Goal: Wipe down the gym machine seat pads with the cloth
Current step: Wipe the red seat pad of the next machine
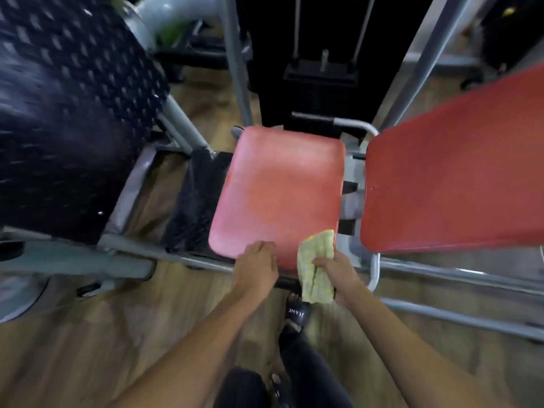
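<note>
A red seat pad (279, 189) lies flat in the middle of the view. A larger red back pad (453, 175) rises to its right. My right hand (338, 272) grips a yellow-and-white checked cloth (316, 265) at the seat pad's near right corner; part of the cloth lies on the pad and the rest hangs below my hand. My left hand (259, 266) rests on the seat pad's near edge with its fingers curled over the rim.
The grey metal frame (375, 272) runs around and under the pads. A black studded footplate (67, 119) stands at the left. A black weight stack (319, 89) is behind the seat. Wooden floor (117, 334) and my foot in a black sandal (295, 313) lie below.
</note>
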